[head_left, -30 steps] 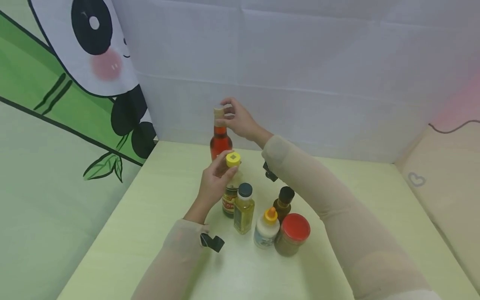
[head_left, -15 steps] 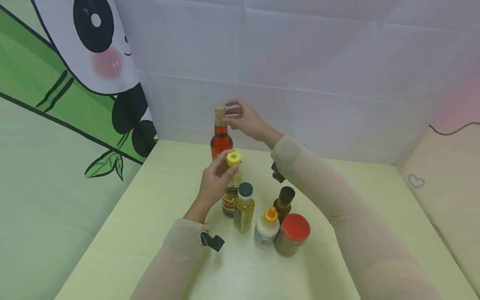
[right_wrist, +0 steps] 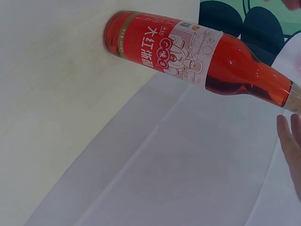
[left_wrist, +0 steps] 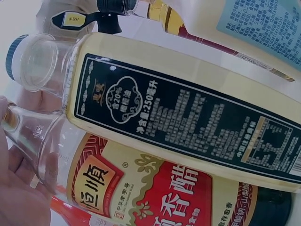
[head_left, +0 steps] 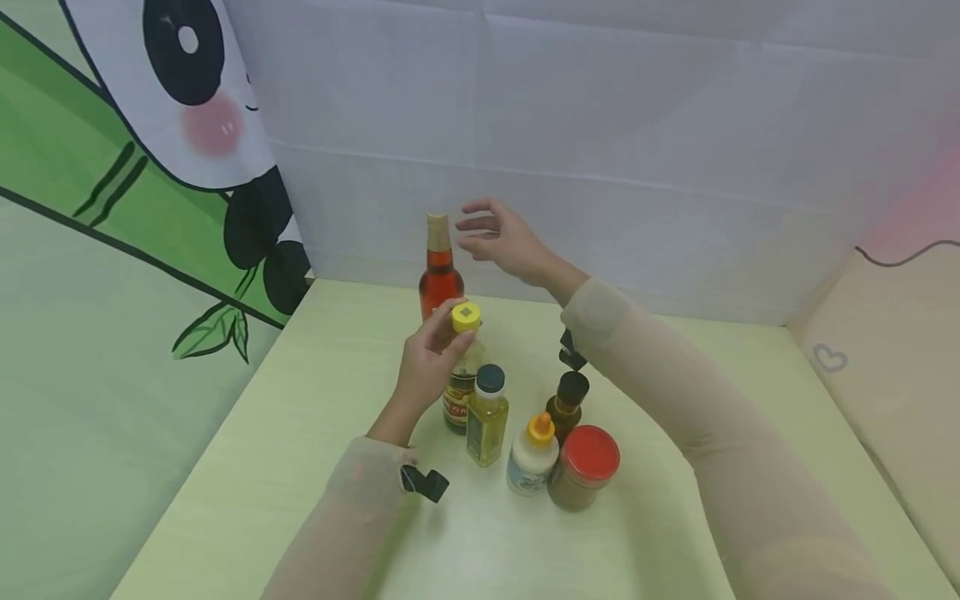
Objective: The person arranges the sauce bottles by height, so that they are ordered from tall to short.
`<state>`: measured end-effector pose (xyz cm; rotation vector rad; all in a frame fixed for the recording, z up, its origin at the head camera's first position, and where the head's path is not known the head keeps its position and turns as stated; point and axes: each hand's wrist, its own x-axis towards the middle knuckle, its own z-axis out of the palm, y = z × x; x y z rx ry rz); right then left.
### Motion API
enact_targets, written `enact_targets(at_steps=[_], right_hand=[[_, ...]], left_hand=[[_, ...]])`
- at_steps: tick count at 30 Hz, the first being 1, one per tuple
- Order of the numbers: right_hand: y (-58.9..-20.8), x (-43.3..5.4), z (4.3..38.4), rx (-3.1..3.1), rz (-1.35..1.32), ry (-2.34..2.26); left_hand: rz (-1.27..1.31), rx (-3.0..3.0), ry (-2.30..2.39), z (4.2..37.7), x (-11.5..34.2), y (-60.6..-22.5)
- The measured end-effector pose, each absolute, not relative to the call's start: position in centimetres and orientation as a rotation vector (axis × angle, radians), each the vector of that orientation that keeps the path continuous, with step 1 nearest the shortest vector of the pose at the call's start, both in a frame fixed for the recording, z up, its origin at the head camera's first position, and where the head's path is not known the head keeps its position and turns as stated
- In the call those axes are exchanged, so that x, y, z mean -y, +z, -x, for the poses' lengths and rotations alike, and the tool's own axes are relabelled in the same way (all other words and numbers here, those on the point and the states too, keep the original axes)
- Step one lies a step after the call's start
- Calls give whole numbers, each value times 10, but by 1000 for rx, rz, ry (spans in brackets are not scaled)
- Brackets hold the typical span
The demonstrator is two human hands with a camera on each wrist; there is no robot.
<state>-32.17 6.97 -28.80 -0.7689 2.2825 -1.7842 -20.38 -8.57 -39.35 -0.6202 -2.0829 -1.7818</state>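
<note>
My left hand [head_left: 424, 367] holds the top of a vinegar bottle [head_left: 458, 402] just under its yellow cap, with the thumb and fingers round the neck. In the left wrist view the vinegar bottle [left_wrist: 141, 188] has a red and cream label. Behind it stands a tall bottle of red vinegar [head_left: 441, 287], upright on the table. To the right of that bottle's pale neck hovers my right hand [head_left: 513, 246], fingers apart and loosely bent, holding nothing. A gap shows between fingertips and neck. The right wrist view shows the red vinegar bottle [right_wrist: 174, 49] with its red and white label.
Close by the left hand is a square oil bottle [head_left: 487, 427] with a dark cap. A white squeeze bottle [head_left: 533, 462], a dark-capped brown bottle [head_left: 566, 408] and a red-lidded jar [head_left: 585, 475] stand together nearer the front. A white cloth wall [head_left: 637, 158] backs the table.
My right hand has let go of the red vinegar bottle's neck and moved to the right, away from it. The left hand and the bottles have stayed in place.
</note>
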Motion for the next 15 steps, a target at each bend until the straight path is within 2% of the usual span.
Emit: enact_targets(at_steps=[15], right_hand=[[-288,-97,312,-2291,757,-1815]], left_hand=[[563,2110,-1815,203,86,-393]])
